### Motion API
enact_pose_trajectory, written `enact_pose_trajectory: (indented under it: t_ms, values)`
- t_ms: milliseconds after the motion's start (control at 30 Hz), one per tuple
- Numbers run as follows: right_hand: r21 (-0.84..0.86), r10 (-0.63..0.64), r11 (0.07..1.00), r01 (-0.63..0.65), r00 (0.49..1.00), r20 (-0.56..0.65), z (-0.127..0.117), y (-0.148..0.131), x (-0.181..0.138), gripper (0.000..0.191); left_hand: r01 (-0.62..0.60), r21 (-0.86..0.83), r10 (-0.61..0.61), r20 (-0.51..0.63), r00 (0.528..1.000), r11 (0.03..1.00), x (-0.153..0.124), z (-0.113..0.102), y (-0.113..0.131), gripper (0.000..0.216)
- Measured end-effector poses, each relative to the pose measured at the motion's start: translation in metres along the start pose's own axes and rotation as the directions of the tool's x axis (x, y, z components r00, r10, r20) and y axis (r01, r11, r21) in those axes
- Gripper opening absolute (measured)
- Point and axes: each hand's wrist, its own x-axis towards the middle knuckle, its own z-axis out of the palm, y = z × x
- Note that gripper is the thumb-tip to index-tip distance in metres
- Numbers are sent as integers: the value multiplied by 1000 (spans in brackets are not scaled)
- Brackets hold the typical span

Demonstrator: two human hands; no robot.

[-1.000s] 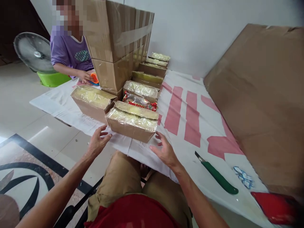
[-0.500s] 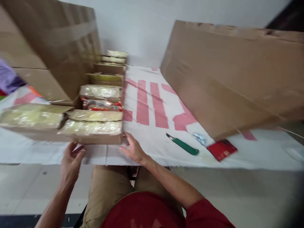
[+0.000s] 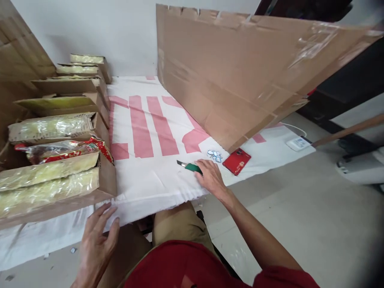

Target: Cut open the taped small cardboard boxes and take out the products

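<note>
My right hand (image 3: 210, 176) is at a green-handled utility knife (image 3: 192, 167) lying on the cloth. Its fingers and thumb close around the rear of the handle, and the blade points left. My left hand (image 3: 99, 236) is at the table's front edge with fingers apart and nothing in it. Just beyond it stands the nearest cardboard box (image 3: 106, 176), its top showing shiny, clear-wrapped pale contents. Behind that box, a red-and-clear plastic packet (image 3: 64, 150) lies among the row of boxes.
More open boxes (image 3: 76, 102) run back along the left. A large cardboard sheet (image 3: 228, 80) leans at the right. Near my right hand are a red phone (image 3: 237, 161) and a small blue-and-white item (image 3: 214, 155). A white power strip (image 3: 297, 143) sits at the right end.
The view has swung right. My right hand has left the near box's corner and closed on the utility knife. My left hand has opened; the dark red thing at its fingers no longer shows.
</note>
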Motion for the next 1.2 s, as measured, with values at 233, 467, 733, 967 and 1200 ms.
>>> enact_pose_trajectory:
  t_ms: [233,467,733,967,1200]
  values:
    - [6,-50,999,50,998,-36,23,19,9,31,-327,160,310,119,943,931,10,38,15,23]
    - [133,-177,970,203,967,-182,42,-18,52,31,-278,125,274,54,960,952,-10,45,13,26]
    - [302,-336,875,378,924,-182,57,-58,30,30,525,-363,-629,-299,718,770,19,-9,-15,56]
    - [371,-429,822,431,899,-93,87,-127,31,44,529,-537,-727,-268,632,657,62,-5,-14,72]
    - [378,-374,821,428,903,-210,109,-127,30,45,492,-476,-664,-317,677,729,108,7,-29,67]
